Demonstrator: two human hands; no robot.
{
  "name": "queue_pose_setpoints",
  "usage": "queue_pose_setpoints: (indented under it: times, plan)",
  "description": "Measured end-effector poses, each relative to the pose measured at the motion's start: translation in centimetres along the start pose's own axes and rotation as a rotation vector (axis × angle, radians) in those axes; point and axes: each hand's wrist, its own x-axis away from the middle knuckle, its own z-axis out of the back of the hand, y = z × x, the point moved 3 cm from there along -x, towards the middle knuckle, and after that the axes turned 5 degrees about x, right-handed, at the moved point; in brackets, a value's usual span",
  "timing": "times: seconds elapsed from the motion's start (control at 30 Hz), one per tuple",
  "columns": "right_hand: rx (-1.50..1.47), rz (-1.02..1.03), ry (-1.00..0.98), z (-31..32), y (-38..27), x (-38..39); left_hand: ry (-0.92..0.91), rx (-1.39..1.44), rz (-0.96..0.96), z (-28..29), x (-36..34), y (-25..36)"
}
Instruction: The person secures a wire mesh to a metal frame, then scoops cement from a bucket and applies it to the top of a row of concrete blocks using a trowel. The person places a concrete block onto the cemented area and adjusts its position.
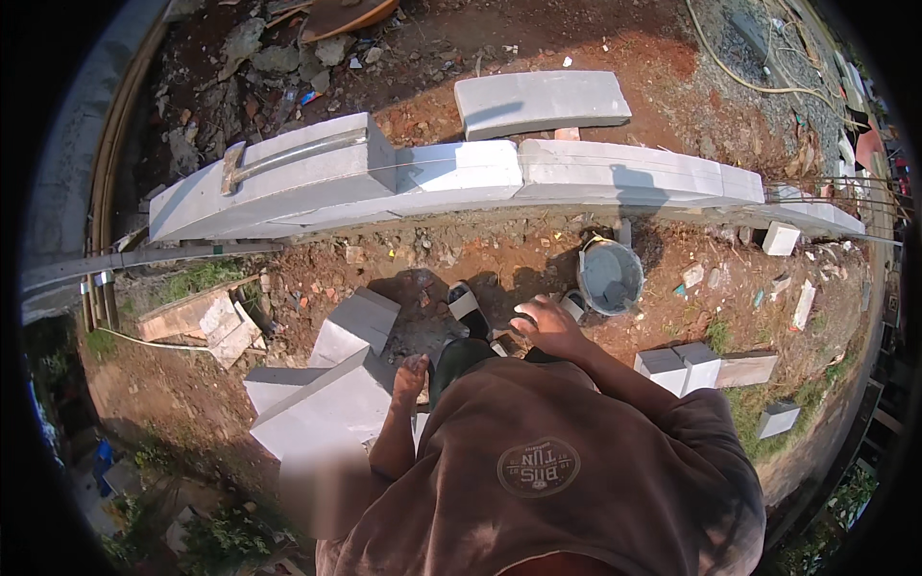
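Note:
My left hand (411, 376) hangs beside a large pale grey block (322, 408) that lies tilted on the ground. Its fingers are loosely bent with nothing visible in them. My right hand (552, 329) is held in front of my body, fingers slightly apart and holding nothing I can see. Just beyond it to the right stands a bucket (612, 278) with grey mix inside. Ahead runs a low wall of pale blocks (615, 173), a taut string along it. A long-handled hammer (288, 158) rests on the raised block (259, 182) at its left.
Beyond the wall lies a loose long block (543, 101). More blocks (677, 368) sit at the right, and another block (355, 326) leans at the left. Broken boards (206, 322) and rubble (279, 58) cover parts of the dirt. A hose (759, 86) curves at far right.

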Motion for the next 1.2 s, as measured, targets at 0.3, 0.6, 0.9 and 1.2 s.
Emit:
queue_pose_setpoints:
  times: [0.3, 0.6, 0.9, 1.2]
  plan:
    - [-0.217, -1.002, 0.381, 0.7, 31.3, 18.5, -0.172, -0.261, -0.023, -8.0, -6.4, 12.9]
    - [-0.243, -1.209, 0.576, -15.6, 52.3, 16.0, -0.448, -0.347, 0.016, -35.7, -16.3, 14.5]
    - [-0.490, -1.214, 0.129, -15.9, 58.7, 9.8, -0.484, 0.323, 0.401, -56.1, -27.3, 10.7]
    - [-0.135, -0.977, -0.321, -11.7, 59.6, 8.2, -0.300, 0.319, 0.204, -59.3, -23.5, 16.3]
